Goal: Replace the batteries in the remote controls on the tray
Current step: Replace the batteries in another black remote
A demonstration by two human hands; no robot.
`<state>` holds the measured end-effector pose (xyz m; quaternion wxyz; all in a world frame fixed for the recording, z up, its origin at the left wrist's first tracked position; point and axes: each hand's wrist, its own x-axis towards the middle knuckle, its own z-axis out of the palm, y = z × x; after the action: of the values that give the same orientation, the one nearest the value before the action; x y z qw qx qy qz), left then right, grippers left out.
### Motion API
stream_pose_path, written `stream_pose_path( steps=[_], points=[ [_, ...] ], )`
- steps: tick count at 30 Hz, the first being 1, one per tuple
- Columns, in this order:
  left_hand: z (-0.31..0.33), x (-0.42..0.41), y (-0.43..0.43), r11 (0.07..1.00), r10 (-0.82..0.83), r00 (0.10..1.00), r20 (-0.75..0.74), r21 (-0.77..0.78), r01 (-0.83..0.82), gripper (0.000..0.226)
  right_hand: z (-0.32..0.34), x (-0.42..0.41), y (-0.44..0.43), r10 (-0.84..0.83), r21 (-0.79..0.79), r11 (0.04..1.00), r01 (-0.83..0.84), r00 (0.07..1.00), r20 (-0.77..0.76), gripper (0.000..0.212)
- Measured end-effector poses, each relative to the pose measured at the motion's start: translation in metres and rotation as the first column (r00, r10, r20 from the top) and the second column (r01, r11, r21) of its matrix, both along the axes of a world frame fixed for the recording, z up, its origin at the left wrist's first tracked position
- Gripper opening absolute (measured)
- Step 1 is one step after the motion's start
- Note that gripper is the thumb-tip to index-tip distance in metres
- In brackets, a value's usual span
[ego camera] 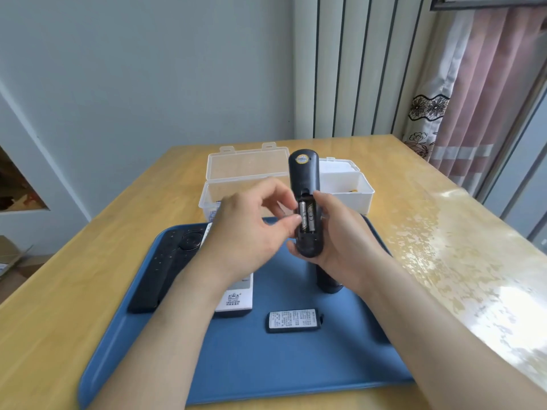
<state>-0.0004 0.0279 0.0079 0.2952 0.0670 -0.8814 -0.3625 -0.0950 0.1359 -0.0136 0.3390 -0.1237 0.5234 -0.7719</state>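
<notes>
Two batteries (307, 218) lie in the open bay of the black remote (303, 176), gripped by our right hand (346, 241) above the blue tray (236, 365); our left hand (248, 232) pinches one battery with curled fingers.

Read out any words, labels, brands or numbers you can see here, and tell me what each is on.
No text is clear enough to quote.
On the battery cover on the tray: white fine-print label, too small to read.
On the white remote: logo and printed lines, blurred.
On the black remote in the right hand: round sticker, unreadable.
On the batteries inside it: markings, blurred.
</notes>
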Motion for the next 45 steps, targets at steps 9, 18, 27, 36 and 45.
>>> stream_pose_path(
  steps=[9, 18, 27, 36, 45],
  points=[
    [-0.014, -0.010, 0.002, 0.944, 0.053, 0.994, -0.092, -0.320, -0.080, 0.029, -0.007, 0.006, -0.006, 0.048, 0.001, 0.999, -0.049, 0.987, -0.153, 0.052],
    [-0.014, -0.011, 0.000, 0.901, 0.037, 0.996, -0.082, -0.428, -0.068, 0.028, -0.008, 0.005, -0.006, 0.055, 0.041, 0.998, -0.047, 0.978, -0.201, 0.060],
    [-0.014, -0.010, 0.008, 0.972, 0.049, 0.991, -0.125, -0.221, -0.076, 0.035, -0.008, 0.001, -0.004, 0.089, 0.028, 0.996, -0.085, 0.971, -0.223, 0.064],
    [-0.015, -0.010, 0.004, 0.994, 0.011, 0.997, -0.081, -0.111, -0.020, 0.036, -0.008, 0.010, -0.005, 0.125, 0.045, 0.992, -0.117, 0.954, -0.272, 0.057],
    [-0.015, -0.012, -0.005, 0.929, -0.028, 0.992, -0.126, -0.369, -0.021, 0.020, 0.000, 0.004, 0.004, 0.179, 0.046, 0.984, -0.172, 0.952, -0.248, 0.060]
  ],
)
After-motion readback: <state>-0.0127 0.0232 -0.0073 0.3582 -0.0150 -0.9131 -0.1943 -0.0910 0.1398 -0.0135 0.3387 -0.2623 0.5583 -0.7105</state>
